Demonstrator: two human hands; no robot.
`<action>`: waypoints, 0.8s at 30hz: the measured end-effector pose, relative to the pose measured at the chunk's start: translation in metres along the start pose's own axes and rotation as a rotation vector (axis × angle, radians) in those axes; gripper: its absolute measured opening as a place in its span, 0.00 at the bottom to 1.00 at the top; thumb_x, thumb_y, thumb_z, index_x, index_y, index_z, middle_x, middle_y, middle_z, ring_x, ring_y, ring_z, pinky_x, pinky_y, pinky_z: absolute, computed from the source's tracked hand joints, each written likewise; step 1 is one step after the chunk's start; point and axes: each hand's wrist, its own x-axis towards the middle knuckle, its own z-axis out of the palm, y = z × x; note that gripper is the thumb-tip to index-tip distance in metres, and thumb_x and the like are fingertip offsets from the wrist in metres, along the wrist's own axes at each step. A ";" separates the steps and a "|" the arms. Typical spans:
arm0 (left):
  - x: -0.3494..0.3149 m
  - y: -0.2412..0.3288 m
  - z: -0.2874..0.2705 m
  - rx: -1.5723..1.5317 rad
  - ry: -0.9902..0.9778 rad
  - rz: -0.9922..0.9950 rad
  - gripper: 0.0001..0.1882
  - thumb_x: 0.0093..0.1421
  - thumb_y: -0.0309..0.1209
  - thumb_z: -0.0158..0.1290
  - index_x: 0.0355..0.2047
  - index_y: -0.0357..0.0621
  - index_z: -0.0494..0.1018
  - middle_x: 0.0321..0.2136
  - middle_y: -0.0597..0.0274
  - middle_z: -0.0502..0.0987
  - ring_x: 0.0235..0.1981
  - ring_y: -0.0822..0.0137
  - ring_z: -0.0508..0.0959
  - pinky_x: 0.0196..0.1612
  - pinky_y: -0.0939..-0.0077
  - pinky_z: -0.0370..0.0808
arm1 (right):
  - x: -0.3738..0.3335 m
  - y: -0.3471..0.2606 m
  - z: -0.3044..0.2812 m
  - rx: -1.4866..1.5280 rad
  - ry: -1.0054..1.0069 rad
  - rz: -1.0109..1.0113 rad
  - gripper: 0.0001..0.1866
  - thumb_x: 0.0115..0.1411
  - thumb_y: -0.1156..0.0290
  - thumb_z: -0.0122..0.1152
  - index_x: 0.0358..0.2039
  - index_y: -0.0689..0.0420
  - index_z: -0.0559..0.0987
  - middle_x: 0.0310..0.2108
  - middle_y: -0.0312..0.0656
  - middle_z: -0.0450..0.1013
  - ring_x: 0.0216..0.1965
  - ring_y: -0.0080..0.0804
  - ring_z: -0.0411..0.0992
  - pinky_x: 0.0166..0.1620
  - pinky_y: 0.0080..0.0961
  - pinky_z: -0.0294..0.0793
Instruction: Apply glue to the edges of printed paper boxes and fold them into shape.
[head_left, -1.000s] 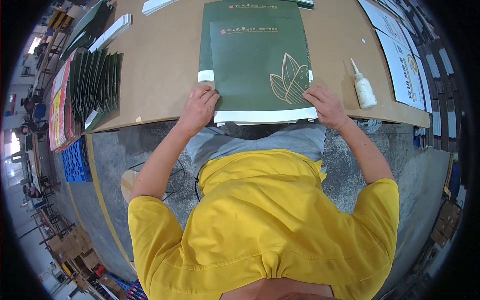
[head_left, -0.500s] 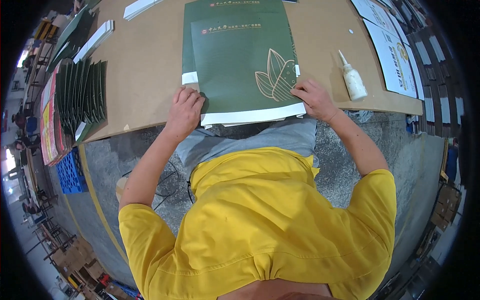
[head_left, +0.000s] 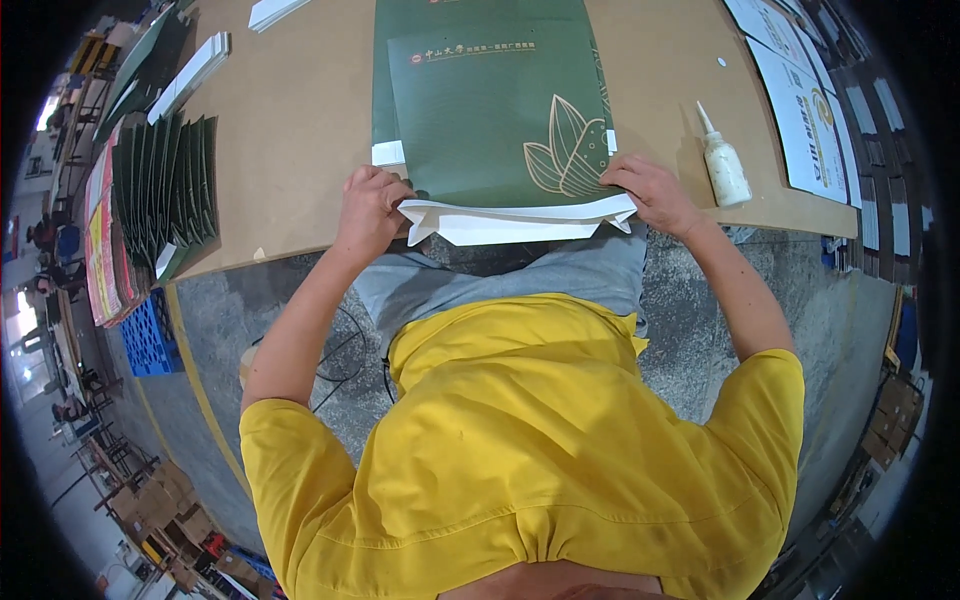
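Observation:
A green paper bag (head_left: 490, 125) with a gold leaf drawing lies flat on the table in front of me, its white end toward my body. My left hand (head_left: 372, 205) is closed on the near left corner, fingers curled over the edge. At the near right corner my right hand (head_left: 652, 192) pinches the bag between thumb and fingers. Between the hands, the white end (head_left: 520, 222) stands partly spread, with pointed side folds at both ends, and overhangs the table edge. Under this bag lies another green sheet or bag (head_left: 388, 60), with a white strip at its side.
Right of the bag stands a glue bottle (head_left: 727, 172) with a narrow tip. Printed white sheets (head_left: 800, 110) lie at the table's right side. At the left are several folded green bags (head_left: 165, 185) and a white stack of strips (head_left: 190, 75). A blue crate (head_left: 150, 335) is below the table (head_left: 285, 150).
The bag's white end has gone from lying nearly flat to spread apart, with its side folds now showing. Both hands keep hold of the corners. The whole view has shifted slightly.

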 end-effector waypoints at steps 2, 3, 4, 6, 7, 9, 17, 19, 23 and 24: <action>0.001 -0.003 0.000 -0.046 -0.042 -0.038 0.12 0.40 0.26 0.61 0.28 0.51 0.78 0.29 0.69 0.75 0.39 0.60 0.70 0.47 0.64 0.64 | 0.002 0.000 -0.001 0.008 -0.009 -0.003 0.15 0.49 0.83 0.49 0.38 0.58 0.75 0.40 0.42 0.70 0.44 0.43 0.69 0.46 0.36 0.72; 0.001 -0.003 0.000 -0.044 -0.045 -0.042 0.12 0.40 0.26 0.61 0.28 0.51 0.78 0.29 0.69 0.75 0.39 0.60 0.70 0.47 0.64 0.64 | 0.003 0.001 -0.001 0.014 -0.029 0.008 0.15 0.49 0.83 0.49 0.37 0.58 0.75 0.39 0.42 0.71 0.44 0.43 0.70 0.46 0.36 0.72; 0.001 -0.002 0.001 -0.038 -0.042 -0.033 0.10 0.42 0.25 0.60 0.28 0.51 0.78 0.29 0.68 0.75 0.40 0.60 0.70 0.48 0.63 0.64 | 0.004 0.001 -0.002 0.020 -0.050 0.019 0.14 0.48 0.83 0.50 0.36 0.58 0.76 0.38 0.42 0.71 0.43 0.43 0.70 0.45 0.36 0.72; 0.000 -0.001 0.002 -0.032 -0.043 -0.028 0.09 0.44 0.25 0.60 0.28 0.51 0.77 0.29 0.68 0.75 0.41 0.59 0.71 0.49 0.62 0.63 | 0.007 0.001 -0.004 0.024 -0.061 0.011 0.14 0.48 0.83 0.50 0.36 0.58 0.76 0.37 0.42 0.71 0.43 0.42 0.70 0.44 0.36 0.72; 0.000 -0.001 0.002 -0.030 -0.026 -0.015 0.09 0.44 0.25 0.59 0.27 0.50 0.77 0.29 0.68 0.74 0.41 0.59 0.71 0.49 0.62 0.63 | 0.009 0.001 -0.005 0.023 -0.071 0.004 0.14 0.48 0.84 0.50 0.35 0.58 0.76 0.37 0.41 0.72 0.42 0.42 0.70 0.44 0.36 0.72; 0.001 0.003 0.002 -0.032 -0.011 -0.006 0.08 0.44 0.25 0.59 0.27 0.50 0.76 0.29 0.67 0.74 0.41 0.59 0.71 0.49 0.61 0.63 | 0.011 0.001 -0.006 0.039 -0.077 0.008 0.13 0.48 0.84 0.50 0.34 0.58 0.76 0.36 0.41 0.72 0.42 0.42 0.70 0.43 0.36 0.72; 0.012 0.003 -0.004 -0.061 -0.173 -0.225 0.06 0.46 0.25 0.55 0.28 0.44 0.77 0.28 0.59 0.77 0.40 0.52 0.73 0.45 0.60 0.69 | 0.022 0.016 -0.008 0.238 -0.118 0.194 0.10 0.49 0.83 0.53 0.33 0.61 0.78 0.31 0.41 0.74 0.35 0.37 0.74 0.41 0.30 0.73; 0.016 -0.007 -0.002 -0.095 -0.227 -0.257 0.07 0.48 0.26 0.53 0.29 0.43 0.78 0.29 0.56 0.78 0.37 0.49 0.74 0.42 0.59 0.71 | 0.023 0.027 -0.001 0.509 -0.115 0.523 0.08 0.53 0.81 0.54 0.33 0.63 0.79 0.26 0.38 0.75 0.28 0.29 0.74 0.36 0.26 0.74; 0.022 -0.009 -0.002 -0.304 -0.347 -0.489 0.10 0.51 0.26 0.52 0.33 0.42 0.79 0.30 0.51 0.79 0.31 0.44 0.76 0.35 0.56 0.73 | 0.045 0.016 -0.017 0.677 -0.262 0.855 0.10 0.54 0.82 0.50 0.33 0.63 0.80 0.20 0.37 0.72 0.21 0.18 0.70 0.25 0.16 0.72; 0.021 -0.011 -0.001 -0.301 -0.349 -0.494 0.10 0.51 0.26 0.52 0.33 0.42 0.79 0.30 0.51 0.79 0.31 0.44 0.76 0.35 0.56 0.73 | 0.045 0.021 -0.014 0.668 -0.267 0.860 0.12 0.54 0.82 0.47 0.34 0.64 0.80 0.19 0.37 0.72 0.18 0.17 0.70 0.21 0.16 0.71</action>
